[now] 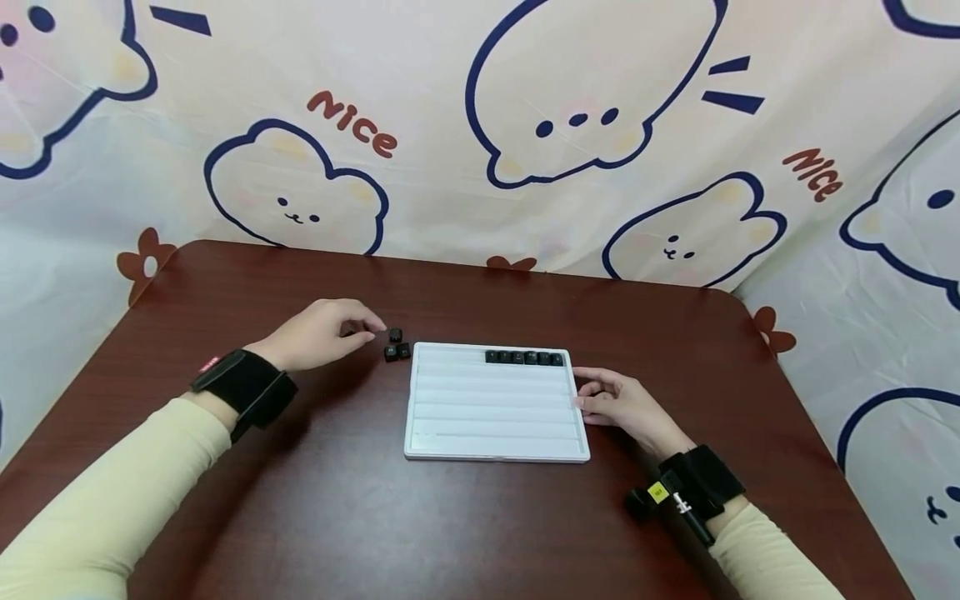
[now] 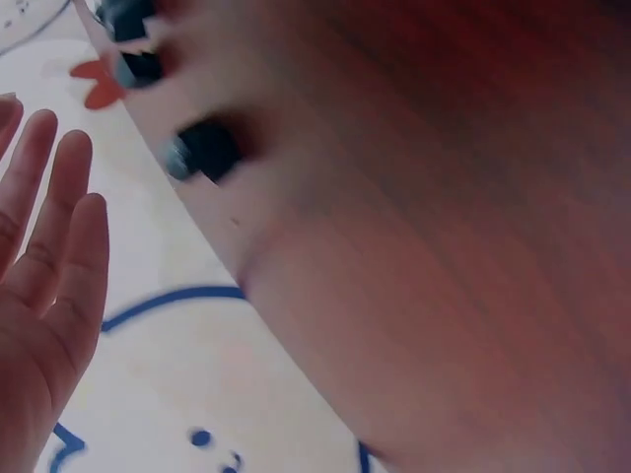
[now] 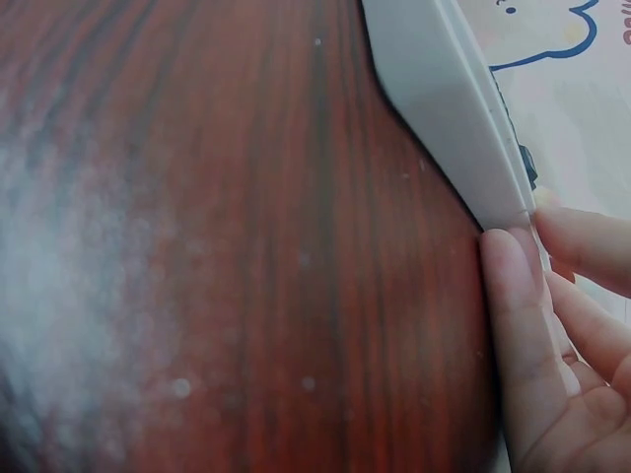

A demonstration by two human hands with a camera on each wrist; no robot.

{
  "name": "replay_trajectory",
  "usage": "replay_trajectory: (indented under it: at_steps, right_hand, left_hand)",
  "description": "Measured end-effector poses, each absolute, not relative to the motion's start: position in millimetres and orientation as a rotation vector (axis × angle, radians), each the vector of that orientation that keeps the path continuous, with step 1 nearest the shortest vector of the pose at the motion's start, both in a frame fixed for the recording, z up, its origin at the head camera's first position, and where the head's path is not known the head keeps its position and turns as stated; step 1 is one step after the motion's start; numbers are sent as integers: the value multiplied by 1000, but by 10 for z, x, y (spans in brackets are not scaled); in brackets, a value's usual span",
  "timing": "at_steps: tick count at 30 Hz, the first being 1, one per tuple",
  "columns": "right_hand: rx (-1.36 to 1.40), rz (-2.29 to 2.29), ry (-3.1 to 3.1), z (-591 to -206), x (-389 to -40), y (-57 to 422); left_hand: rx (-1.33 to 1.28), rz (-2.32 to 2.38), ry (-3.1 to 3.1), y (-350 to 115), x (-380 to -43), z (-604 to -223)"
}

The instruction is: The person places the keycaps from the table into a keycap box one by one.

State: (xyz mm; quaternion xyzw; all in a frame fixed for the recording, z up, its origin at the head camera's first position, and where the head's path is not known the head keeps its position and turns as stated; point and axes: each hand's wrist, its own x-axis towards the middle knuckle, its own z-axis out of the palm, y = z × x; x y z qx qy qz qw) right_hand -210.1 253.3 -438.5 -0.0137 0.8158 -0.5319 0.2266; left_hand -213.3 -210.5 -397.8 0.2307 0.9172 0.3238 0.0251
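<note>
A white tray (image 1: 457, 408) with long horizontal rows lies on the table. Several small black keycap-like pieces (image 1: 531, 358) sit side by side in its top row, toward the right end. Three loose black pieces (image 1: 403, 351) lie just off the tray's upper left corner; they appear blurred as dark blocks (image 2: 210, 150) in the left wrist view. My left hand (image 1: 322, 333) hovers beside them, fingertips close to the farthest one, fingers extended and holding nothing. My right hand (image 1: 618, 408) grips the tray's right edge, the thumb (image 3: 513, 276) on one side and fingers on the other.
Everything rests on a dark brown wooden table (image 1: 480, 533) with rounded far corners. A white cloth (image 1: 435, 208) printed with cartoon bears hangs behind and around it. Black bands (image 1: 247, 387) with devices wrap both wrists.
</note>
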Motion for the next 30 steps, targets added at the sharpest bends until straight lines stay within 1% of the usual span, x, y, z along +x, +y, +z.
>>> replay_trajectory:
  at_steps: [6, 11, 19, 30]
  right_hand:
    - [-33, -1478, 2233, -4391, -2084, 2556]
    - [-31, -1481, 2238, -4383, -2091, 2544]
    - [-57, -1485, 2232, -4368, -2086, 2538]
    - [-49, -1488, 2241, -4359, -2078, 2523]
  left_hand:
    - [606, 969, 2855, -2292, -2118, -4014]
    - [517, 951, 2857, -2350, -2133, -4011]
    - [425, 900, 2854, -2323, -2186, -4053]
    - [386, 825, 2886, -2221, -2254, -4129]
